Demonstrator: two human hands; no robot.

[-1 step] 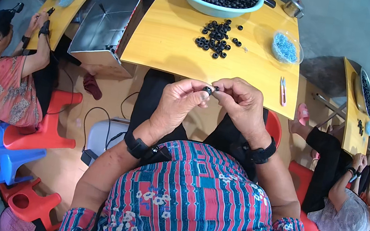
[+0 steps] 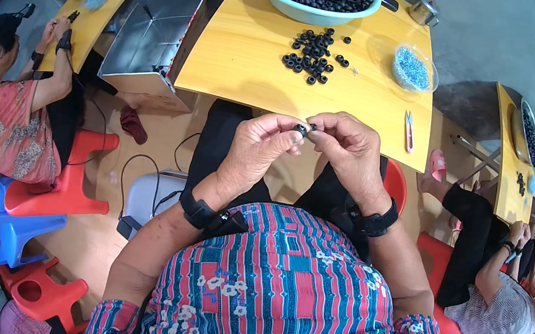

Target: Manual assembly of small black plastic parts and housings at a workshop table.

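Just in front of the table's near edge, my left hand [image 2: 261, 146] pinches a small black ring-shaped part [image 2: 300, 129] between thumb and fingers. Close against it, my right hand [image 2: 347, 150] is closed in a pinch too, with a second small black part [image 2: 313, 127] at its fingertips, mostly covered. The fingertips of both hands nearly meet. On the yellow table [image 2: 229, 54] lies a loose pile of the same black ring-shaped parts [image 2: 313, 51]. Behind the pile, a light blue basin [image 2: 314, 16] is heaped with more of them.
A clear bowl of small blue pieces [image 2: 412, 69] stands at the table's right, with thread snips [image 2: 409, 132] nearer me and a metal cup [image 2: 424, 11] behind. An open box [image 2: 151, 34] is left of the table. Two people sit at side tables, one left, one right.
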